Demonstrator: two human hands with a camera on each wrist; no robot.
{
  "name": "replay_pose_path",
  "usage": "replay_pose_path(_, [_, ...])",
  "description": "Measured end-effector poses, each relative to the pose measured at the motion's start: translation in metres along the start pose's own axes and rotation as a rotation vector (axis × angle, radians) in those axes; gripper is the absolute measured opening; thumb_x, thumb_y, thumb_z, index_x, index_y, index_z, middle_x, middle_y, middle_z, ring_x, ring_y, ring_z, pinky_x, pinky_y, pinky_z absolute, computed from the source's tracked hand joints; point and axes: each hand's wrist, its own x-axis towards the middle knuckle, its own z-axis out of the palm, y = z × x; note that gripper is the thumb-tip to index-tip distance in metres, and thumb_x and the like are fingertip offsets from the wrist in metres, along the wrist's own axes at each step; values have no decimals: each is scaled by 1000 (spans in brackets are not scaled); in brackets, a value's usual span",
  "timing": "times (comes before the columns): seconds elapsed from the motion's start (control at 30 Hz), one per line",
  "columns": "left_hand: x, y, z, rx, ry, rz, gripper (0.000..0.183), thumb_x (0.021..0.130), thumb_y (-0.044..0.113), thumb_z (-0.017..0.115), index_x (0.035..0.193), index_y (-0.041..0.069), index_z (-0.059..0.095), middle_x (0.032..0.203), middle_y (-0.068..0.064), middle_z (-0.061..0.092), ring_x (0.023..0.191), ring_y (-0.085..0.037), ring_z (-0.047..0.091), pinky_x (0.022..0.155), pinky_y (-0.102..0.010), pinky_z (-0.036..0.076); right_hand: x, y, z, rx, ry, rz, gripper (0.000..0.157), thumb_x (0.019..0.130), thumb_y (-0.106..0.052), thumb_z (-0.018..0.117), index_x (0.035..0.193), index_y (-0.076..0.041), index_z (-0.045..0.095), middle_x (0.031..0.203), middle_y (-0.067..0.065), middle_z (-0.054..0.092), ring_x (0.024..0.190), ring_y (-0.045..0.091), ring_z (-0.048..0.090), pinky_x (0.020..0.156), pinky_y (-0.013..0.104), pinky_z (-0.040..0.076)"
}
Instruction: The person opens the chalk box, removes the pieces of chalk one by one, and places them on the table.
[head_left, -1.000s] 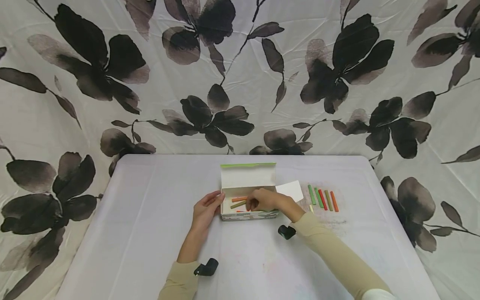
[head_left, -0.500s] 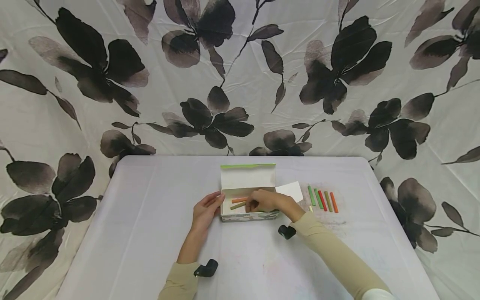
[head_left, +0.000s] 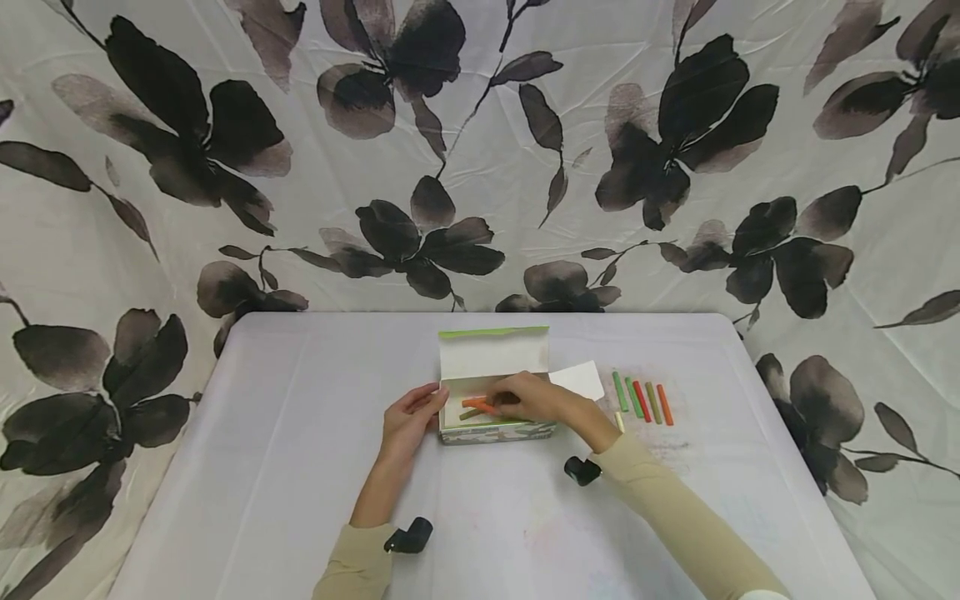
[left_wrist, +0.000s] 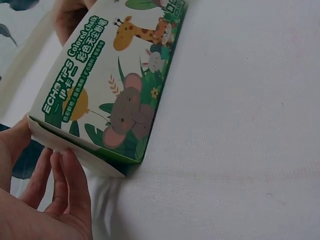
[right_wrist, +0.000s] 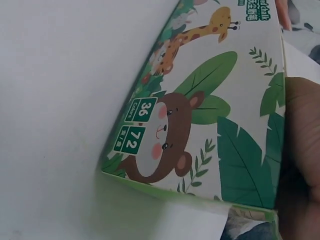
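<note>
An open-lidded chalk box [head_left: 495,435], printed "Colored chalk" with cartoon animals, lies mid-table. My left hand [head_left: 405,421] holds its left end; in the left wrist view the fingers [left_wrist: 75,177] lie against the end flap, with the thumb by the box's corner. Reaching into the box from the right, my right hand [head_left: 528,397] pinches an orange chalk stick [head_left: 487,407]. An olive chalk stick [head_left: 471,413] lies below it inside. The knuckles hide the box's right half. In the right wrist view the box front [right_wrist: 200,100] covers the fingertips.
Right of the box, several chalk sticks [head_left: 648,402] in green, red, olive and orange lie in a row, with a short pale one [head_left: 619,422] nearer. The right side flap [head_left: 577,380] sticks outward; the lid [head_left: 495,352] stands up behind. Chalk dust marks the white table [head_left: 300,467].
My right hand has risen slightly inside the box, and an orange chalk stick now shows in its fingers. The left hand stays at the box's left end.
</note>
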Motion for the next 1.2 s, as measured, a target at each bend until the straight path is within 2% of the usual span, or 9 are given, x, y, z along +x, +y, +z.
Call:
replay_pose_path(0.13, [1,1,0,9,3,-4,46,88,25,85,126,4,70,100,-1,71,84,-16,67,66,-20,54,-7,0,-5,106,59,-27,15,97,-4,70,111,1,73,97,5,72,83,8,62,75,24,54])
replay_pose_path(0.37, [1,2,-2,5,12,-13,45,89,23,84,126,3,70,98,0,70,84,-16,67,66,-20,54,-26,-5,-22,322,156,39,21,95,-5,73,115,1,71,103,9,72,92,17,69,84,29,58])
replay_pose_path(0.63, [2,1,1,-5,15,-38,48,89,26,84,127,3,69,97,2,69,85,-14,66,67,-18,53,-53,1,-41,453,284,76,21,95,-5,74,114,2,69,102,13,71,94,26,69,83,31,58])
replay_pose_path(0.83, [2,1,2,-4,20,-52,47,89,29,84,127,6,69,100,1,68,89,-15,65,68,-18,53,-79,8,-55,499,367,139,25,97,-7,73,119,2,67,105,15,70,96,26,68,84,31,57])
replay_pose_path(1.0, [3,0,2,0,18,-55,48,89,30,84,128,7,69,103,1,69,87,-13,65,68,-19,53,-101,12,-63,489,422,217,27,98,-14,73,121,-1,66,105,14,71,97,26,70,83,35,58])
replay_pose_path(1.2, [5,-2,2,-3,22,-60,51,87,31,85,129,7,69,105,0,69,85,-11,65,69,-20,53,-124,16,-68,461,465,303,32,98,-20,74,124,-4,66,111,13,71,103,24,69,89,39,57])
